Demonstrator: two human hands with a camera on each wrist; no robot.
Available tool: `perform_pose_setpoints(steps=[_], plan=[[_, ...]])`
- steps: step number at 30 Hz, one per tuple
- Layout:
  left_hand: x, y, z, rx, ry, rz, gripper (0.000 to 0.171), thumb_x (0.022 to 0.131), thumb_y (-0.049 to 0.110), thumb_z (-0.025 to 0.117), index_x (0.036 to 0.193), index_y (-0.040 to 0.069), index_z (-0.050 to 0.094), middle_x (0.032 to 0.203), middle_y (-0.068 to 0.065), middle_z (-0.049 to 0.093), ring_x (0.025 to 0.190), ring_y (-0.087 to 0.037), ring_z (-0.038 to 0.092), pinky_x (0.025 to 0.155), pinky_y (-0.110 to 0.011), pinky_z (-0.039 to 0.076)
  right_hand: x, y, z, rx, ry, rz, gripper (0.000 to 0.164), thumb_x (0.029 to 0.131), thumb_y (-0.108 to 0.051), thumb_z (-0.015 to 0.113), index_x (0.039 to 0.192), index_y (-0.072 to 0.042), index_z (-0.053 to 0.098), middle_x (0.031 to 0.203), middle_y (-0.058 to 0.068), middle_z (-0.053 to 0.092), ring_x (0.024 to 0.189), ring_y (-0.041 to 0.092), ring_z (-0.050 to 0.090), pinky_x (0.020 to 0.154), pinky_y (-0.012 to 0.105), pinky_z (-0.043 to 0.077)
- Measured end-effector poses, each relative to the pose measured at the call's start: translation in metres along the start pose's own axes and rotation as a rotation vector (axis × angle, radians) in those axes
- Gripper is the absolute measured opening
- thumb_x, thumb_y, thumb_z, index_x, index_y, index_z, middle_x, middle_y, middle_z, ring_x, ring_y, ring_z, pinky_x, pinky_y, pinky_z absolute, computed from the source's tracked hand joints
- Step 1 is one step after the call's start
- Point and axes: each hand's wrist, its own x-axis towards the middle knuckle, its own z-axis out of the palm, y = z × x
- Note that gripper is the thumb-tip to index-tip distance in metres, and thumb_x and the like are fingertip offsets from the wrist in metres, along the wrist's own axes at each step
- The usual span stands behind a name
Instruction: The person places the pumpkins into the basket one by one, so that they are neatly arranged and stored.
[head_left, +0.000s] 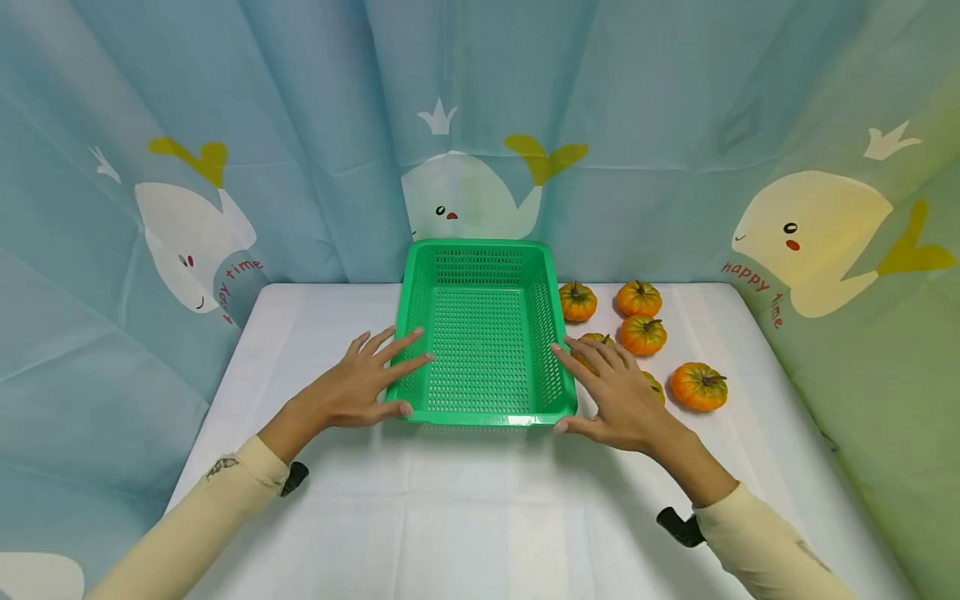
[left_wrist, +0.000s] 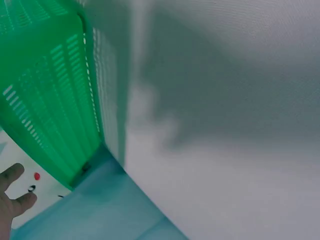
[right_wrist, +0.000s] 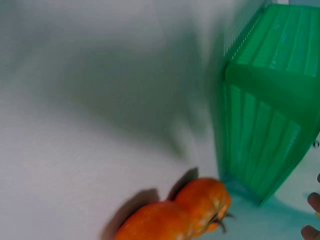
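Observation:
A green plastic basket (head_left: 480,418) with perforated walls stands upright on the table, and its inside shows no contents. My left hand (head_left: 363,385) is at the basket's left rim, fingers spread and straight, the tips reaching over the edge. On the opposite side, my right hand (head_left: 618,398) spreads its fingers at the right rim near the front corner. Small orange pumpkins lie just beyond the right hand, among them one pumpkin (head_left: 698,387) at the far right and another (head_left: 642,335) nearer the basket. The hand partly hides two of them. In the right wrist view, a pumpkin (right_wrist: 200,202) sits beside the basket (right_wrist: 265,135).
A white cloth covers the table (head_left: 465,517). Behind and at both sides hangs a blue-green curtain (head_left: 315,100) with whale prints, close to the basket's far edge. More pumpkins, including one at the back (head_left: 577,302), stand right of the basket.

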Motion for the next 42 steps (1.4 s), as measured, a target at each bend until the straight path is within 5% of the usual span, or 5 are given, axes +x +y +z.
perform_pose_setpoints(steps=[7,13,24,30,42], plan=[[0.001,-0.014,0.006,-0.042,0.046,0.007,0.084,0.095,0.078,0.019,0.156,0.024,0.039,0.167,-0.008,0.021,0.147,-0.042,0.030,0.111,-0.065,0.030,-0.018,0.018,-0.008,0.086,0.041,0.175,0.079,0.087,-0.054,0.072,0.147,-0.009,0.048,0.147,0.018,0.050,0.132,0.044,0.044,0.103,0.065,0.034],[0.003,-0.023,0.010,-0.065,0.047,-0.015,0.074,0.099,0.071,0.032,0.155,0.023,0.041,0.167,-0.008,0.023,0.146,-0.036,0.033,0.109,-0.063,0.034,-0.032,0.031,-0.006,0.156,0.104,0.285,0.066,0.082,-0.023,0.079,0.140,-0.005,0.054,0.139,0.021,0.056,0.126,0.044,0.050,0.100,0.067,0.038],[0.009,-0.029,0.014,-0.113,0.029,-0.056,0.084,0.096,0.077,0.023,0.155,0.021,0.041,0.167,-0.006,0.022,0.143,-0.038,0.037,0.108,-0.063,0.037,-0.052,0.048,0.000,0.234,0.069,0.490,0.060,0.090,-0.030,0.076,0.140,-0.005,0.053,0.139,0.023,0.054,0.129,0.046,0.047,0.101,0.067,0.036],[0.011,-0.030,0.016,-0.127,0.014,-0.070,0.081,0.097,0.075,0.029,0.155,0.021,0.041,0.168,-0.005,0.021,0.143,-0.037,0.038,0.108,-0.062,0.038,-0.061,0.057,0.006,0.259,0.078,0.527,0.062,0.088,-0.022,0.078,0.140,-0.002,0.053,0.136,0.026,0.054,0.126,0.047,0.047,0.099,0.067,0.035],[0.011,-0.030,0.018,-0.158,0.005,-0.079,0.081,0.097,0.075,0.030,0.155,0.020,0.040,0.168,-0.005,0.019,0.142,-0.038,0.039,0.108,-0.060,0.039,-0.072,0.070,0.018,0.251,-0.037,0.652,0.077,0.088,-0.030,0.078,0.145,0.007,0.042,0.142,0.036,0.044,0.129,0.056,0.040,0.102,0.071,0.033]])
